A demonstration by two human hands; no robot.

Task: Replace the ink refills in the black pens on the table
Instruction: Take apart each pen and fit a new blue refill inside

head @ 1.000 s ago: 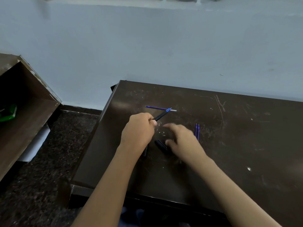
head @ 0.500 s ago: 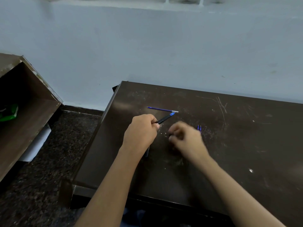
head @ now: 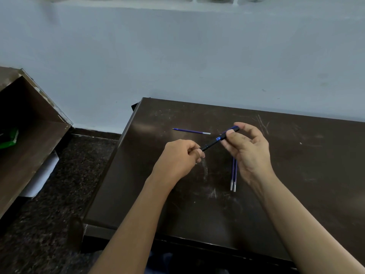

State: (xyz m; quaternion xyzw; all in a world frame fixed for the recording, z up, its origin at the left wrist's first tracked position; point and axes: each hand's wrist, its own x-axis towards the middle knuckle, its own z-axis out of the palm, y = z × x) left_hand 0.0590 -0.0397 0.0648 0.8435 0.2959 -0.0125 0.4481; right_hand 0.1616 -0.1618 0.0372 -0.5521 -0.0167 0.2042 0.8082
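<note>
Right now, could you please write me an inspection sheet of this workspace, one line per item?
Surface: dark table, scratched and scuffed.
Job's things: black pen held between both hands; one blue refill lying alone beyond it; two refills lying side by side by the right wrist.
Clutter: nothing seen.
Grippers: left hand grips the pen's near end; right hand pinches the far end, past the blue ring.
Cables: nothing seen.
Surroundings: pale wall; wooden shelf at left with something green inside; dark speckled floor.
</note>
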